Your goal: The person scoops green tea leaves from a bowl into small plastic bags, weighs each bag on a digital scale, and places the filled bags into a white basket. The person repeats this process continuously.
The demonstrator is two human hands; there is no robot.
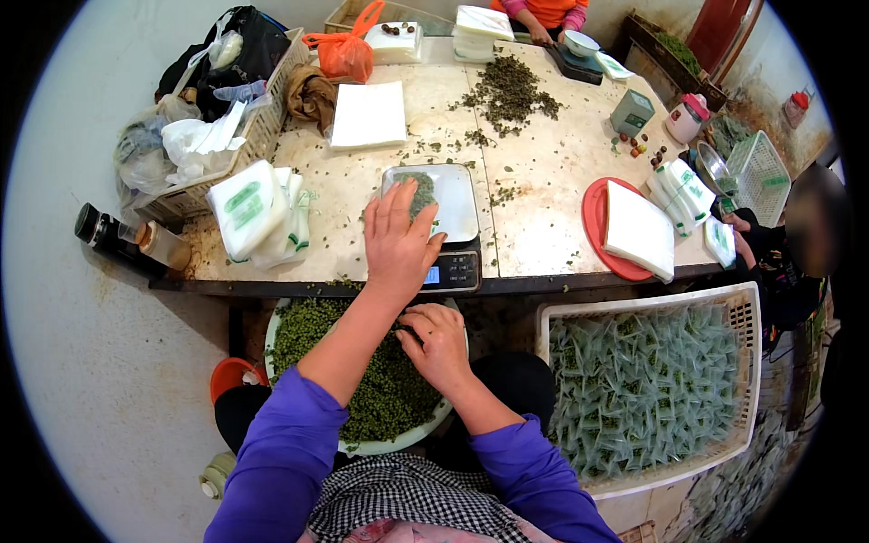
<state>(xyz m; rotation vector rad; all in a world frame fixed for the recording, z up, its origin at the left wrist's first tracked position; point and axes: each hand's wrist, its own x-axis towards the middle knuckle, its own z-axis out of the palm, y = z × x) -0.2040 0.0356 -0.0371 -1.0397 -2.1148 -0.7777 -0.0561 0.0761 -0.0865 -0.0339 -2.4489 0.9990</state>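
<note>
My left hand (398, 237) reaches over a kitchen scale (460, 213) at the table's near edge. Its fingers are stretched out, over and seemingly touching a small clear bag of green contents (422, 192) on the weighing plate. Below it, my right hand (438, 342) hovers at the upper right of a round basin (442, 414), its fingers curled in. Whatever those fingers hold, if anything, is hidden. Small green berries or buds (385, 394) fill the basin, which sits between my knees. The scale's display is lit.
Right of me stands a white crate (749, 380) packed with filled clear bags. Plastic bag stacks (244, 213), a red tray (597, 231) and a dark dried heap (511, 90) lie on the table. One person (543, 18) sits across; another (787, 244) is at the right.
</note>
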